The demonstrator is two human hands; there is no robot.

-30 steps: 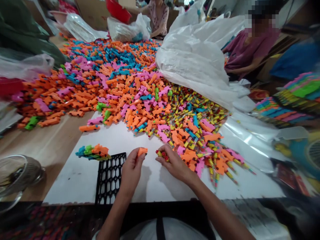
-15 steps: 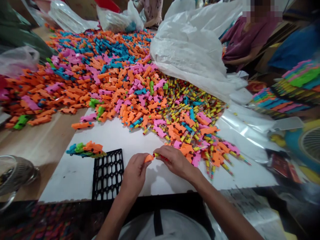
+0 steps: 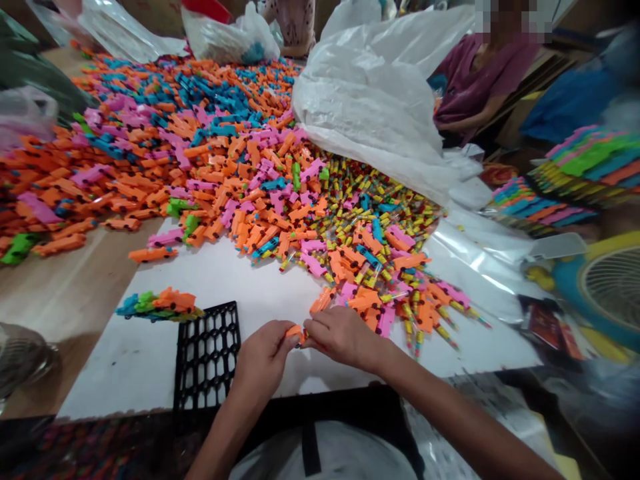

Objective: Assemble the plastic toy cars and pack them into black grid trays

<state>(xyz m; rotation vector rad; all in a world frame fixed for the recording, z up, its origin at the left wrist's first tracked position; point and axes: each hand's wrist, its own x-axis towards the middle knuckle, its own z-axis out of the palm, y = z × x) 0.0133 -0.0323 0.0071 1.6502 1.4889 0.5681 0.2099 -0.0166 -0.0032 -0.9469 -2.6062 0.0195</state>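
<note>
In front of me, over the white sheet (image 3: 145, 373), my left hand (image 3: 261, 357) pinches a small orange toy car (image 3: 294, 331). My right hand (image 3: 347, 339) meets it, fingers closed on a yellow-and-red push pencil mostly hidden by the fingertips; its end is against the car or very close. To the left lies a black plastic grid rack (image 3: 207, 360), with a row of blue, green and orange car-topped pencils (image 3: 160, 303) at its far left corner. Beyond my hands, loose cars and yellow pencils (image 3: 370, 260) are heaped together.
A large pile of toy cars (image 3: 165, 160) spreads across the table. A big white plastic bag (image 3: 370, 100) stands behind the pencils. Bundled pencils (image 3: 545, 207) and a fan (image 3: 610, 287) are at right, a glass mug (image 3: 23, 357) at left. A person in purple (image 3: 480, 87) sits across.
My hands have come closer together, and the pencil in my right hand now meets the orange car and is less visible. The whole view has shifted slightly.
</note>
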